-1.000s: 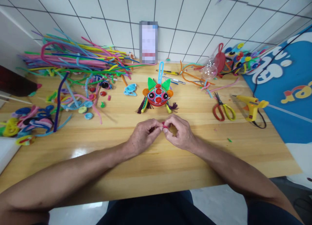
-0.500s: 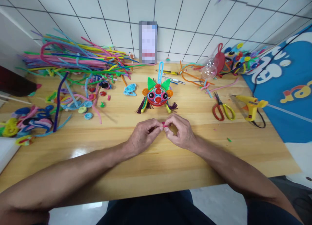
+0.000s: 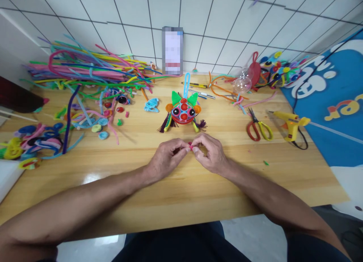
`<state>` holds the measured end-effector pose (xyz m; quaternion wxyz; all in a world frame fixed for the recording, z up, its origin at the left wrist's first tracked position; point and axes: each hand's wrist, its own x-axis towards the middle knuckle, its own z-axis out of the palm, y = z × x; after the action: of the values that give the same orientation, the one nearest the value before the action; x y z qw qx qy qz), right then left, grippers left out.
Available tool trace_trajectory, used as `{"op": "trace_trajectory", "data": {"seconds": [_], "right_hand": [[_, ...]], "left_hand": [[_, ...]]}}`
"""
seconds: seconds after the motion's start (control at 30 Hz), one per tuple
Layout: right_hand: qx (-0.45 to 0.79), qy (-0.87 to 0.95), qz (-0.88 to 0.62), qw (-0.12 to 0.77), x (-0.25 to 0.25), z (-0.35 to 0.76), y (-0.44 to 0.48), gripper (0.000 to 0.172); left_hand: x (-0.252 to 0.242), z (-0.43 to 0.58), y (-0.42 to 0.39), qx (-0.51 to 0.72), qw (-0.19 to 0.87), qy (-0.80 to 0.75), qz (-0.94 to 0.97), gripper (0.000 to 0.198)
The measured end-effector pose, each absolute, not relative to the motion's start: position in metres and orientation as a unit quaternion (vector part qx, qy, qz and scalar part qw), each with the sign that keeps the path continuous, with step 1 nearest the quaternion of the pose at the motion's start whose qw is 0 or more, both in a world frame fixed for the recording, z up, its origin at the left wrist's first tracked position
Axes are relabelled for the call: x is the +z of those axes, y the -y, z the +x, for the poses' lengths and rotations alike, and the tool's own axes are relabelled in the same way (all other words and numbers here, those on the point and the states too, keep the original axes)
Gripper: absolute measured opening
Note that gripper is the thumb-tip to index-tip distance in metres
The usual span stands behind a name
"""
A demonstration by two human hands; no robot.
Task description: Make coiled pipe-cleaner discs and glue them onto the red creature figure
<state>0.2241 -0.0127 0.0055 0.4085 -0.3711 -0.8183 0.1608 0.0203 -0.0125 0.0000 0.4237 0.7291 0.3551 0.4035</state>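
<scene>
Over the middle of the wooden table (image 3: 159, 201), my left hand (image 3: 168, 158) and my right hand (image 3: 210, 152) meet at the fingertips. Both pinch one small dark pink piece (image 3: 191, 145), which looks like a bit of pipe cleaner; the fingers cover most of it. Just beyond them stands a colourful animal-head ornament (image 3: 183, 112) with green ears, black eyes, red round spots, dark tassels and a light blue loop on top. A light blue fuzzy shape (image 3: 151, 105) lies to its left.
Scissors (image 3: 258, 125) and a yellow glue gun (image 3: 290, 123) lie at the right. Bundled pipe cleaners (image 3: 93, 67) fill the back left, with coiled pieces (image 3: 42, 141) before them. A phone (image 3: 172, 50) leans on the tiled wall. A craft knife (image 3: 194, 84) and clear plastic domes (image 3: 242, 82) lie behind.
Both hands stay in place, still pinching the small pink piece, which shows slightly more between the fingertips. The view has shifted very slightly.
</scene>
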Motion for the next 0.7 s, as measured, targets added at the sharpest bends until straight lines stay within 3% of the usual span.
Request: {"op": "trace_trajectory", "data": {"seconds": [0.4,0.7], "right_hand": [[0.206,0.784,-0.404,0.424,0.0073,0.2236,0.0142,0.007],[0.272,0.701,-0.481,0.452,0.0079,0.2258,0.0111,0.035]], "left_hand": [[-0.0028,0.0194,0.0126,0.394,0.443,-0.368,0.717,0.019],[-0.0073,0.0213,0.0132,0.403,0.452,-0.381,0.699,0.021]]}}
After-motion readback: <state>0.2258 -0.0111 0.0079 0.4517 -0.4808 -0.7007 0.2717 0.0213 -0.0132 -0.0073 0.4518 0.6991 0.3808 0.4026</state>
